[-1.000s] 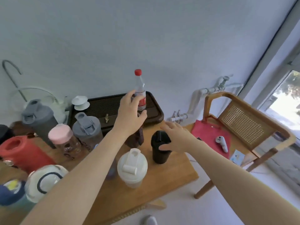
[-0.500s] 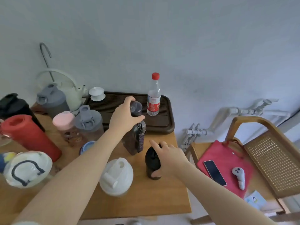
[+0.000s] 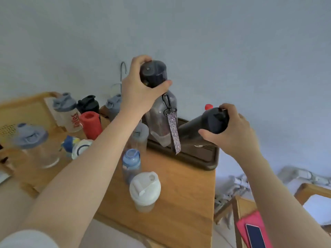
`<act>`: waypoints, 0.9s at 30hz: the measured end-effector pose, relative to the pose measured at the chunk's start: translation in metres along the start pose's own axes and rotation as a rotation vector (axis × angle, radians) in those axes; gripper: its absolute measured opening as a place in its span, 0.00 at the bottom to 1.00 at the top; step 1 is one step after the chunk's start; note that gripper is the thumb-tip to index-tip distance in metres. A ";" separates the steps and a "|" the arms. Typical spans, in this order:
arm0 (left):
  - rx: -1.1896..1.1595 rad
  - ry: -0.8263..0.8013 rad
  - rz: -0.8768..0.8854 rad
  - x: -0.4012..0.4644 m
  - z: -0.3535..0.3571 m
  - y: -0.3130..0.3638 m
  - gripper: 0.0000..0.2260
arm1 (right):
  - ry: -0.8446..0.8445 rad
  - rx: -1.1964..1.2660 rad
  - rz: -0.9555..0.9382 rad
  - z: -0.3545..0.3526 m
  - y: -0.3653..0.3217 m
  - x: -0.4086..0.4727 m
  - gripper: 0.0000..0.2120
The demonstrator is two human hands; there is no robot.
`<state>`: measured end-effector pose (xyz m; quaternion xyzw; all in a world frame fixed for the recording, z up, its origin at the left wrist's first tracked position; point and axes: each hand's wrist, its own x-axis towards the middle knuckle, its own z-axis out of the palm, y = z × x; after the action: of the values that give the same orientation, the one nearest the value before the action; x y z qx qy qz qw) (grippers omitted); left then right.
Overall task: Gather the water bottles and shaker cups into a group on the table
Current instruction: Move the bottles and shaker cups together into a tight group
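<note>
While left hand (image 3: 141, 93) grips smoky bottle (image 3: 161, 111); right hand (image 3: 232, 133) clasps black bottle (image 3: 202, 127) — both aloft.

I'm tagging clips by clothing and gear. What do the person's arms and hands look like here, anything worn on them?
Both forearms are bare, and no gloves, rings, watch or bands show on the left hand or the right hand. The only clothing in view is a white sleeve edge at the left upper arm. The right arm leaves the picture still bare.
</note>
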<state>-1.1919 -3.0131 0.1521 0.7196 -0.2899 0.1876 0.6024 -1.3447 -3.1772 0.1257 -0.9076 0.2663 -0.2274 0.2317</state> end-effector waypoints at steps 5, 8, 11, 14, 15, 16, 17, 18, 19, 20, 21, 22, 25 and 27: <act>0.078 0.077 0.146 0.045 -0.070 0.010 0.26 | 0.061 0.163 -0.108 0.023 -0.070 0.014 0.37; 0.125 0.090 0.184 0.070 -0.117 -0.008 0.26 | 0.090 0.208 -0.161 0.054 -0.119 0.022 0.38; 0.157 0.060 0.219 0.092 -0.161 -0.035 0.26 | 0.111 0.224 -0.192 0.090 -0.172 0.032 0.38; 0.175 0.011 0.234 0.116 -0.203 -0.070 0.27 | 0.116 0.228 -0.204 0.131 -0.222 0.045 0.37; 0.181 -0.005 0.237 0.123 -0.215 -0.082 0.27 | 0.113 0.224 -0.197 0.145 -0.237 0.049 0.37; 0.186 -0.023 0.241 0.131 -0.225 -0.093 0.27 | 0.111 0.222 -0.186 0.157 -0.250 0.052 0.37; 0.190 -0.041 0.244 0.138 -0.235 -0.103 0.27 | 0.109 0.220 -0.177 0.169 -0.262 0.056 0.37; 0.193 -0.056 0.247 0.145 -0.243 -0.112 0.27 | 0.105 0.216 -0.171 0.178 -0.272 0.060 0.37; 0.191 -0.067 0.250 0.153 -0.250 -0.119 0.27 | 0.103 0.211 -0.167 0.186 -0.281 0.064 0.37; 0.185 -0.075 0.249 0.160 -0.257 -0.126 0.27 | 0.103 0.206 -0.161 0.193 -0.289 0.068 0.37; 0.174 -0.078 0.244 0.168 -0.263 -0.133 0.27 | 0.103 0.200 -0.156 0.197 -0.296 0.074 0.37; 0.158 -0.074 0.236 0.176 -0.268 -0.138 0.26 | 0.103 0.190 -0.157 0.201 -0.302 0.079 0.37; 0.106 -0.037 0.226 0.203 -0.280 -0.153 0.26 | 0.088 0.116 -0.185 0.209 -0.317 0.097 0.37; 0.092 -0.008 0.236 0.220 -0.285 -0.164 0.26 | 0.050 0.058 -0.214 0.213 -0.322 0.107 0.37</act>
<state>-0.8963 -2.7599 0.2220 0.7081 -0.3658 0.2675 0.5415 -1.0279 -2.9348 0.1628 -0.9178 0.1667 -0.2810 0.2255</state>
